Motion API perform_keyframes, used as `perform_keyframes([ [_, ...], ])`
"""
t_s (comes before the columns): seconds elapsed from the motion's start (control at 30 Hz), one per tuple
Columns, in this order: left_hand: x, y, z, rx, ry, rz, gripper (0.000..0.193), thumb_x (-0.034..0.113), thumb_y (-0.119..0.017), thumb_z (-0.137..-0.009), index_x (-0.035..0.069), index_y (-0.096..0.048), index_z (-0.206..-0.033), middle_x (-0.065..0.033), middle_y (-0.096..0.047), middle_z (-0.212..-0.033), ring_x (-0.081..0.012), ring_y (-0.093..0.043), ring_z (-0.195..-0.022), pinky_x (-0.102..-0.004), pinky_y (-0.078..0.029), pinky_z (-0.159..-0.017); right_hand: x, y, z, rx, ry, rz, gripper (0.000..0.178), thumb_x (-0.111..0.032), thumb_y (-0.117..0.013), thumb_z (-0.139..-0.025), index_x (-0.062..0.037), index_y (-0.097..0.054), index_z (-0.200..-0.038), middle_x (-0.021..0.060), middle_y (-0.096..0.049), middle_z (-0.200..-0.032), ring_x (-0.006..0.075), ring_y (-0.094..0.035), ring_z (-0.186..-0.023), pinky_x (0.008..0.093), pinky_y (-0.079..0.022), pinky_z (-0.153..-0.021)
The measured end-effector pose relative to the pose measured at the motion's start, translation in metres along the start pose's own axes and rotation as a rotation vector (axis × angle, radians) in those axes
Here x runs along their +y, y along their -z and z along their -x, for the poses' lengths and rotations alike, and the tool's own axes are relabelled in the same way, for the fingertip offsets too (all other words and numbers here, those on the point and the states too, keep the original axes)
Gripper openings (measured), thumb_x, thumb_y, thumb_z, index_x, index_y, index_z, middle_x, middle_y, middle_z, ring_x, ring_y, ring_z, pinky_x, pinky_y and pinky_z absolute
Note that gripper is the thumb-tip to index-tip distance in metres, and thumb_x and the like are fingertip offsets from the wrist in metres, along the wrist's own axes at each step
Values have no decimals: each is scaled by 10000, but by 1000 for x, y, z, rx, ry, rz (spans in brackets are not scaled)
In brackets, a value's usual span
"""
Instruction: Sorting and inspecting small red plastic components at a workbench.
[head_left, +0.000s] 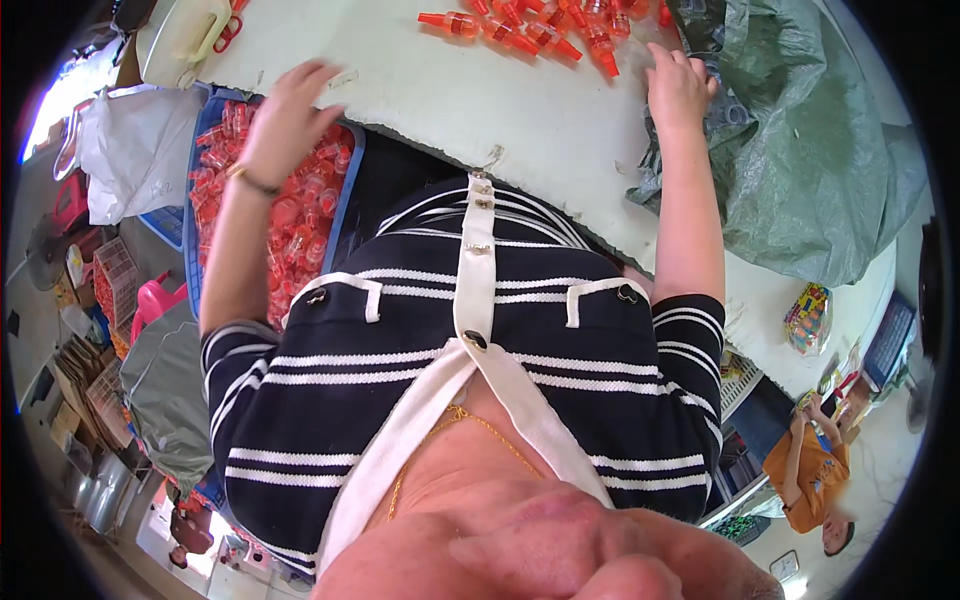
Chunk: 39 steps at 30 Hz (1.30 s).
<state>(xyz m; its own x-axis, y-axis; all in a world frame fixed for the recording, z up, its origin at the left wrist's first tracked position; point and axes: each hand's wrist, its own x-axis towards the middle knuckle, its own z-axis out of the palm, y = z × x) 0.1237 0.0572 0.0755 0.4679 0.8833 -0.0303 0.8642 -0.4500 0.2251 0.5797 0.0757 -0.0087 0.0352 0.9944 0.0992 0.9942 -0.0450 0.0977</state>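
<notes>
My left hand [293, 112] is over the table's edge beside the blue crate [352, 190], its fingers spread and nothing visible in them. A dark band circles that wrist. The crate is full of small red-and-clear plastic bottles [300, 235]. My right hand [678, 88] is at the mouth of a green plastic bag [800, 150], fingers loosely bent and apart, with no held thing showing. Clear plastic pieces [728, 112] lie in the bag's opening, close to that hand. Between my hands, farther off, several red-capped bottles [545, 35] lie in a loose pile on the white table [440, 100].
At the far left stand a pale plastic jug [187, 40] and red-handled scissors [229, 33]. A white bag [135, 150] sits left of the crate. A colourful packet [808, 318] lies on the table's right. Another person in orange [808, 465] is at the lower right.
</notes>
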Motion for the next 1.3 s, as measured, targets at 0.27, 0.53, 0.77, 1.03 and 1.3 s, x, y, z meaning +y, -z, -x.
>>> perform_keyframes([
  [0.27,58,-83,-129,46,-131,-190,363,177,-621,-847,48,-548,-1179,-137,-594,-1118,-292,-569,-1028,-375,-478,-872,-24,2,20,87,120,-219,305,-218,-692,-788,-126,-611,-1068,46,-618,-1063,230,-577,-973,446,-409,-880],
  [0.53,86,-61,-92,-142,347,1233,286,236,-542,-934,38,-571,-1138,-86,-633,-959,-176,-630,-816,-286,-514,-726,-76,49,53,194,256,-1022,334,-143,-710,-791,-59,-575,-1085,91,-603,-968,210,-613,-850,299,-489,-737],
  [0.77,115,-63,-72,-292,484,1734,315,308,-509,-964,41,-581,-1116,-54,-636,-928,-118,-612,-783,-236,-493,-660,-97,58,53,142,376,-1089,350,-87,-698,-793,-54,-580,-1121,95,-613,-995,200,-615,-870,305,-490,-773],
  [1.03,124,-78,-65,-343,497,1655,322,310,-531,-952,25,-582,-1092,-54,-640,-887,-131,-601,-733,-238,-481,-616,-103,59,62,202,422,-962,327,-84,-696,-801,-37,-602,-1110,82,-629,-1018,194,-616,-944,307,-492,-819],
  [1.3,124,-76,-58,190,-248,774,246,166,-570,-924,6,-554,-1110,-76,-632,-895,-150,-615,-814,-288,-501,-666,-99,36,72,-615,-173,-1909,300,-225,-609,-904,-9,-593,-1112,71,-653,-967,145,-609,-838,283,-502,-768],
])
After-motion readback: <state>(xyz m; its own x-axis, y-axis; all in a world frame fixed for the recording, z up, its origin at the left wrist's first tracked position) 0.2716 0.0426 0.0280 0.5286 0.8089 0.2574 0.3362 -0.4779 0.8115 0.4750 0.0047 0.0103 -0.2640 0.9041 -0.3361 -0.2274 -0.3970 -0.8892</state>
